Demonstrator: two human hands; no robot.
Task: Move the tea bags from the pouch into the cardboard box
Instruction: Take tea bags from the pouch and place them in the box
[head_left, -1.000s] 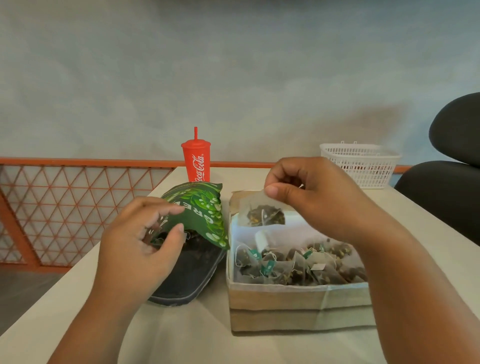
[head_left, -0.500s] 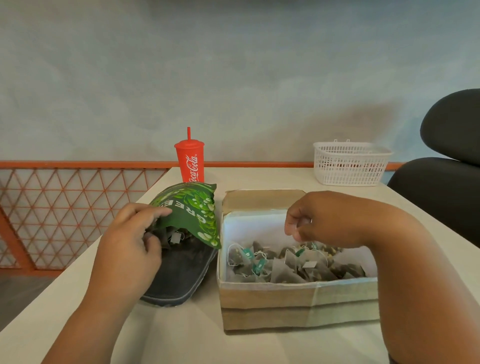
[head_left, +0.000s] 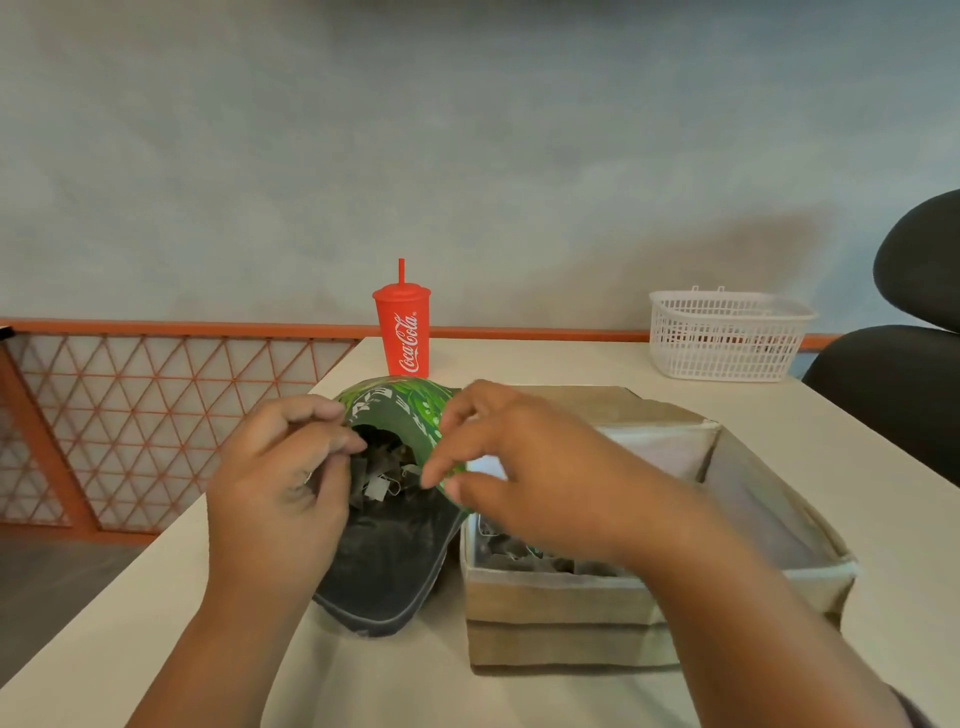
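- Both hands now at the pouch (head_left: 400, 413) mouth; left hand (head_left: 280, 488) grips its rim.
- Right hand (head_left: 524, 473) returned from the cardboard box (head_left: 561, 608) right of it, grip unclear; tea bags (head_left: 382, 480) remain inside.

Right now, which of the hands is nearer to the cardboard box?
Right. The right hand is above the left end of the cardboard box, reaching the green pouch mouth; the left hand holds the pouch's far side, away from the box.

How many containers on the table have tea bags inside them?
2. The green pouch lies at the left, its mouth open; the cardboard box stands just right of it. What the white basket holds is unclear.
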